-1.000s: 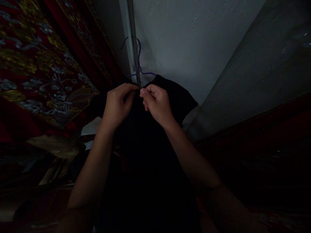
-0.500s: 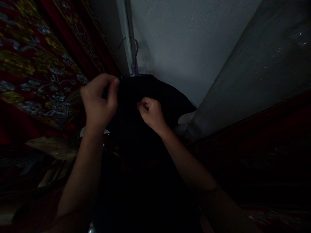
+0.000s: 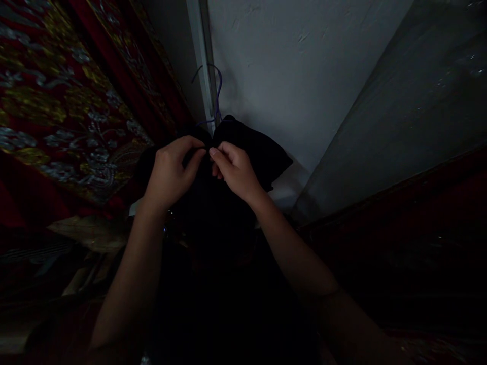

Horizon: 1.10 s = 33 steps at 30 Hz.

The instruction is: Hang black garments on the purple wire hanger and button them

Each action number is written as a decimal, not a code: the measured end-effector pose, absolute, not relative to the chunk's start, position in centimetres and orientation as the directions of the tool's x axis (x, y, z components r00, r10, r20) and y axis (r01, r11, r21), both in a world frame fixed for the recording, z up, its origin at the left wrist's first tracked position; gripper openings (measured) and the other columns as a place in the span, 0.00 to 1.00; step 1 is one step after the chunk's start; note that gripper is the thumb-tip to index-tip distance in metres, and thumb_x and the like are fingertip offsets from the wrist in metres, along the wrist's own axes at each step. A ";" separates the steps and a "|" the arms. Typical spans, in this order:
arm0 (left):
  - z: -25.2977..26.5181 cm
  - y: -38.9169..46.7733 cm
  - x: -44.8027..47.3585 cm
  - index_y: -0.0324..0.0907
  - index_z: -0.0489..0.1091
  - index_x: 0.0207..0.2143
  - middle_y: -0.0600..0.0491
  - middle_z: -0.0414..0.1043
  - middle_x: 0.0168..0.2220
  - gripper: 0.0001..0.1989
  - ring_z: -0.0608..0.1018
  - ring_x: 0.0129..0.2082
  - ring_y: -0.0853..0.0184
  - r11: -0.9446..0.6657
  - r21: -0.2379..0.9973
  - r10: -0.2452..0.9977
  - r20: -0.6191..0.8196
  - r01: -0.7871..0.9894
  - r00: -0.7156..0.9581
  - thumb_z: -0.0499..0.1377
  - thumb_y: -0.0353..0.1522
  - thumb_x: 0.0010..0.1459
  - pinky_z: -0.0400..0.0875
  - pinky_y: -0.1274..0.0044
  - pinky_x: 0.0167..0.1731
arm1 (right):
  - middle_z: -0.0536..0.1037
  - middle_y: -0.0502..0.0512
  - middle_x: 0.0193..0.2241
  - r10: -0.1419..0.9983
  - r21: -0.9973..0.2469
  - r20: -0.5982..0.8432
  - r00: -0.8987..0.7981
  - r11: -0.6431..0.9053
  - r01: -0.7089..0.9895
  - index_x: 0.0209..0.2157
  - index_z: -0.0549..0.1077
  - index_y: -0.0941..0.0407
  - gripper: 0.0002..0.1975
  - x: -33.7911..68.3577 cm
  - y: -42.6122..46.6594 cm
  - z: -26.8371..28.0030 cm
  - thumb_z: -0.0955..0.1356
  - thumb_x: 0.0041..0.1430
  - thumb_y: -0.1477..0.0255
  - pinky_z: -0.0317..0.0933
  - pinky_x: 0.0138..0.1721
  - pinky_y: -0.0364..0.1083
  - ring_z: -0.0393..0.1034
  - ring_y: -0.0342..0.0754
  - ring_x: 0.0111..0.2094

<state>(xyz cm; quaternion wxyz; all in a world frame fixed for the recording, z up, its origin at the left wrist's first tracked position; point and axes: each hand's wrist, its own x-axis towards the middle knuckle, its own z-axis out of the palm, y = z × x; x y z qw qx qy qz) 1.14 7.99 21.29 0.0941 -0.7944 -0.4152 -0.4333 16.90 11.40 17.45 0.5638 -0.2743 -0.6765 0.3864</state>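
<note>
A black garment (image 3: 247, 144) hangs from a purple wire hanger (image 3: 218, 91), and its neck part dips at the centre. My left hand (image 3: 173, 170) pinches the dark cloth just below the hanger, thumb and forefinger together. Close beside it, my right hand (image 3: 236, 170) is closed on the same cloth, its thumb tip almost touching the left fingertips. Whether a button or other small fastener lies between the fingers is too dark to make out. The lower part of the garment blends into deep shadow.
A pale wall (image 3: 285, 66) with a narrow vertical strip (image 3: 201, 45) stands behind the hanger. Red cloth with gold and silver embroidery (image 3: 64, 101) is at the left. A grey panel (image 3: 380, 121) slants down on the right. A light brown piece (image 3: 89, 230) lies lower left.
My left hand has moved right and down, and my hands have come together at the garment's neck. The cloth is now drawn inward, with its right shoulder bunched up.
</note>
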 end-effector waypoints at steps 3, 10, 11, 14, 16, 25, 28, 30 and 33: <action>21.0 8.0 1.3 0.42 0.74 0.40 0.51 0.78 0.37 0.06 0.79 0.38 0.64 -0.660 0.212 0.583 0.750 0.721 0.312 0.57 0.32 0.66 0.71 0.74 0.42 | 0.68 0.44 0.20 0.800 -0.819 0.567 -0.198 0.573 -0.029 0.30 0.66 0.55 0.18 17.1 11.4 17.0 0.64 0.69 0.56 0.56 0.25 0.40 0.65 0.39 0.22; 20.3 8.5 1.7 0.42 0.73 0.38 0.50 0.77 0.36 0.10 0.77 0.38 0.64 -0.657 0.187 0.559 0.771 0.731 0.306 0.53 0.34 0.69 0.69 0.73 0.42 | 0.70 0.45 0.25 0.813 -0.814 0.567 -0.133 0.577 0.060 0.34 0.64 0.53 0.13 17.5 10.7 16.8 0.66 0.67 0.60 0.56 0.27 0.40 0.66 0.40 0.26; 20.2 8.5 1.7 0.42 0.73 0.37 0.50 0.77 0.36 0.10 0.77 0.38 0.64 -0.653 0.183 0.554 0.777 0.735 0.299 0.53 0.34 0.69 0.69 0.73 0.42 | 0.70 0.45 0.24 0.811 -0.815 0.563 -0.156 0.577 0.056 0.33 0.63 0.53 0.12 17.6 10.7 16.8 0.66 0.68 0.62 0.56 0.27 0.40 0.66 0.40 0.26; 19.9 8.6 1.8 0.42 0.72 0.37 0.50 0.77 0.36 0.09 0.77 0.38 0.64 -0.649 0.174 0.544 0.786 0.741 0.292 0.53 0.33 0.68 0.69 0.73 0.42 | 0.68 0.45 0.21 0.808 -0.825 0.548 -0.216 0.565 0.019 0.31 0.63 0.54 0.11 17.6 10.8 17.1 0.65 0.69 0.66 0.56 0.26 0.40 0.65 0.40 0.24; 19.9 8.6 1.9 0.42 0.71 0.36 0.50 0.76 0.36 0.09 0.77 0.38 0.64 -0.651 0.170 0.536 0.793 0.740 0.290 0.53 0.32 0.68 0.69 0.73 0.42 | 0.69 0.45 0.22 0.820 -0.838 0.535 -0.203 0.546 -0.006 0.31 0.63 0.54 0.11 17.6 10.8 17.2 0.65 0.68 0.67 0.56 0.26 0.40 0.65 0.39 0.23; 19.5 9.2 2.1 0.42 0.70 0.39 0.49 0.76 0.39 0.09 0.77 0.41 0.62 -0.690 0.245 0.572 0.761 0.681 0.306 0.51 0.32 0.69 0.69 0.72 0.44 | 0.71 0.45 0.20 0.847 -0.863 0.494 -0.198 0.506 0.012 0.31 0.63 0.54 0.11 17.7 10.5 16.7 0.65 0.68 0.66 0.56 0.25 0.39 0.66 0.39 0.22; 18.9 9.2 2.5 0.43 0.70 0.38 0.49 0.76 0.38 0.09 0.76 0.40 0.62 -0.680 0.223 0.554 0.780 0.699 0.290 0.51 0.33 0.70 0.69 0.71 0.44 | 0.69 0.44 0.17 0.867 -0.880 0.464 -0.179 0.475 0.019 0.28 0.63 0.55 0.12 17.7 10.4 16.9 0.65 0.67 0.69 0.55 0.25 0.40 0.65 0.39 0.20; 18.7 9.0 3.3 0.43 0.70 0.35 0.50 0.75 0.35 0.11 0.76 0.39 0.62 -0.666 0.203 0.524 0.812 0.718 0.258 0.52 0.35 0.70 0.68 0.70 0.43 | 0.69 0.44 0.16 0.883 -0.890 0.442 -0.157 0.454 0.044 0.26 0.64 0.55 0.12 17.5 10.7 16.5 0.65 0.65 0.72 0.54 0.24 0.40 0.64 0.39 0.19; 19.1 8.9 3.8 0.43 0.68 0.35 0.51 0.74 0.35 0.15 0.76 0.39 0.63 -0.628 0.235 0.476 0.870 0.742 0.127 0.50 0.40 0.72 0.68 0.69 0.42 | 0.67 0.45 0.15 0.922 -0.918 0.353 -0.157 0.374 0.135 0.21 0.66 0.56 0.13 17.2 11.6 14.6 0.65 0.59 0.77 0.50 0.23 0.41 0.61 0.39 0.18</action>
